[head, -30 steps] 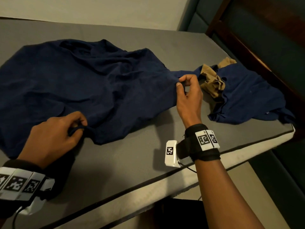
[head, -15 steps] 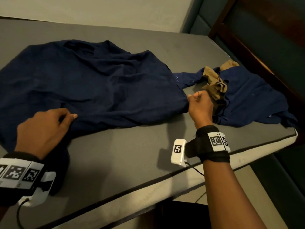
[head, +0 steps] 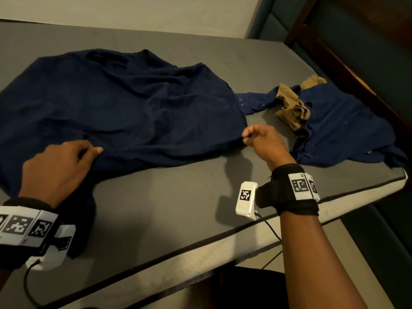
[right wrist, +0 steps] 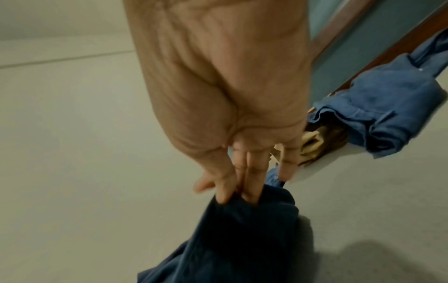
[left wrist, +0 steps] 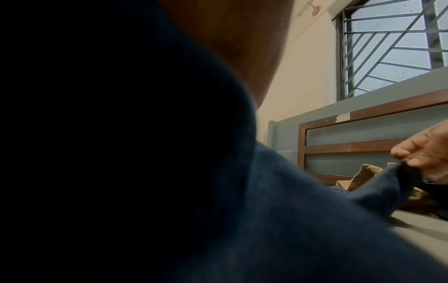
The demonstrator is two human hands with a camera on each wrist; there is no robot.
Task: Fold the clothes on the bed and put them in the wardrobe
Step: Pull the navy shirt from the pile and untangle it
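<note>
A dark navy garment (head: 133, 108) lies spread over the grey mattress (head: 167, 208). My left hand (head: 89, 151) holds its near hem at the left, fingers curled into the cloth and thumb lying on top. The left wrist view is mostly covered by this dark fabric (left wrist: 290, 229). My right hand (head: 246, 137) pinches the garment's near right corner, lifted slightly off the mattress. That pinch also shows in the left wrist view (left wrist: 407, 159) and the right wrist view (right wrist: 232, 197), where the cloth (right wrist: 242, 239) hangs from the fingertips.
A lighter blue buttoned shirt (head: 338, 130) lies crumpled at the bed's right end, with a tan garment (head: 292, 108) bunched on it. A wooden bed frame (head: 334, 56) runs along the right. The mattress's near edge (head: 200, 248) is just below my wrists.
My right hand came down from the garment's far right side to its near corner and drew it right. The near hem now lies straighter between my hands. The left hand shifted slightly right.
</note>
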